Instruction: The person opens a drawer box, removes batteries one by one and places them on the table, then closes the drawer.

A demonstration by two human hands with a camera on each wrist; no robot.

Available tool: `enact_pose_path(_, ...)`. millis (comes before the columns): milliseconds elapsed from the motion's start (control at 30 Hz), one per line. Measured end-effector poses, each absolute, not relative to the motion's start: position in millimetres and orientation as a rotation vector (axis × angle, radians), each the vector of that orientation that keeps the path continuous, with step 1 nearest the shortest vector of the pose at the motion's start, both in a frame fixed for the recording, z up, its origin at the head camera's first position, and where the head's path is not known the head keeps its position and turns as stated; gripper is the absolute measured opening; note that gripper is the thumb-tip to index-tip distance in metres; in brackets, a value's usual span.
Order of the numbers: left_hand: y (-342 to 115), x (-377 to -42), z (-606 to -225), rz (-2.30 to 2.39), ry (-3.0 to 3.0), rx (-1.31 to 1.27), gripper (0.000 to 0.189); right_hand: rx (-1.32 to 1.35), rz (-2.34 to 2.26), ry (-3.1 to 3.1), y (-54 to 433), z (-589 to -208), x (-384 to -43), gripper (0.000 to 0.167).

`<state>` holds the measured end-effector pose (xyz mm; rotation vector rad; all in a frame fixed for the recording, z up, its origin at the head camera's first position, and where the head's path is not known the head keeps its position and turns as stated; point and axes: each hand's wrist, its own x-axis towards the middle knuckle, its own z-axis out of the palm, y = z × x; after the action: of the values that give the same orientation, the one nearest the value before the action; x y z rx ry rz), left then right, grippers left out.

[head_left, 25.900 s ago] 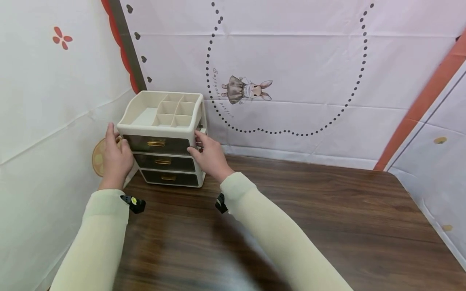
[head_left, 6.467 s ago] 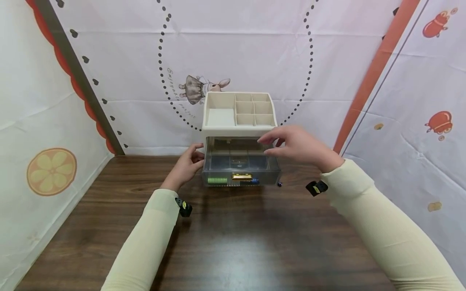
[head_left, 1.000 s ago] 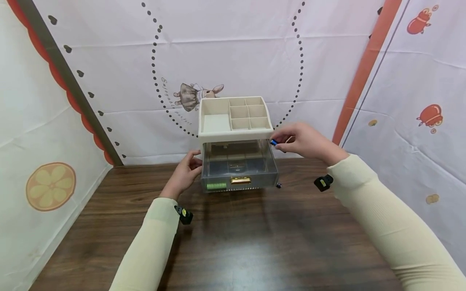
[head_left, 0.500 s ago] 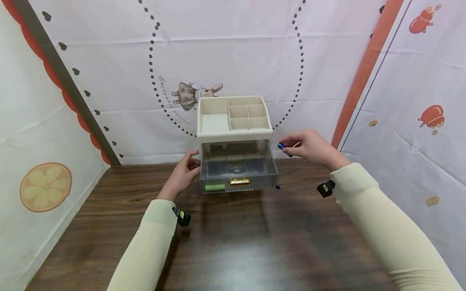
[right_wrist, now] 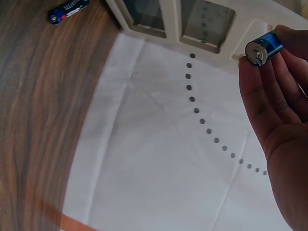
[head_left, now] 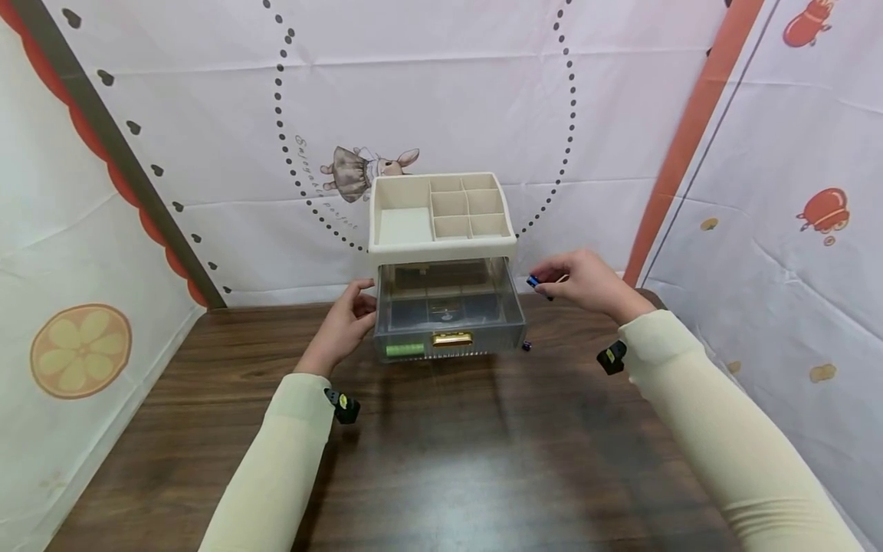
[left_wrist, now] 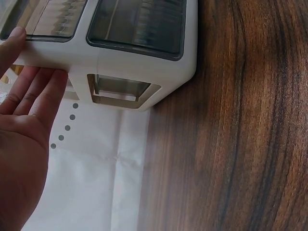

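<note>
A cream drawer organizer (head_left: 441,248) stands mid-table against the back wall, its clear grey top drawer (head_left: 493,339) pulled out. Seen through the drawer front are green cylindrical items (head_left: 405,349), kind unclear. My left hand (head_left: 339,330) holds the organizer's left side, its thumb on the front frame and fingers along the side wall in the left wrist view. To the right of the drawer, my right hand (head_left: 585,285) pinches a blue battery (right_wrist: 264,48) between thumb and fingers, its metal end showing. Another dark blue battery (right_wrist: 68,10) lies on the table beside the organizer's right side.
The organizer's top has one large compartment (head_left: 403,226) and several small ones. Brown wood-grain table (head_left: 441,460) extends in front and to both sides. White printed cloth walls (head_left: 428,92) enclose the back, left and right.
The organizer has moved from the left corner to mid-table, and its top drawer opened. A blue item left the drawer; my right hand has since drawn the blue battery rightward, away from it.
</note>
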<state>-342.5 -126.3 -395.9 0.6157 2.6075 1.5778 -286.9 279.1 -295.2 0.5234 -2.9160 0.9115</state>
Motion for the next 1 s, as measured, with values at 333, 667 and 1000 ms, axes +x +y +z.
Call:
enact_pose_path(333, -122, -344, -394, 1.578, 2.599, 0.624, 0.058, 0.492, 0.895, -2.916, 289, -316, -294, 0.025)
enact_pose_path(667, -127, -342, -394, 1.62, 2.59, 0.588, 0.062, 0.457, 0.926, -2.968, 284, -332, -296, 0.025)
enact_pose_path(1000, -122, -347, -397, 1.631, 2.593, 0.581, 0.061, 0.402, 0.915, -3.001, 287, -346, -301, 0.022)
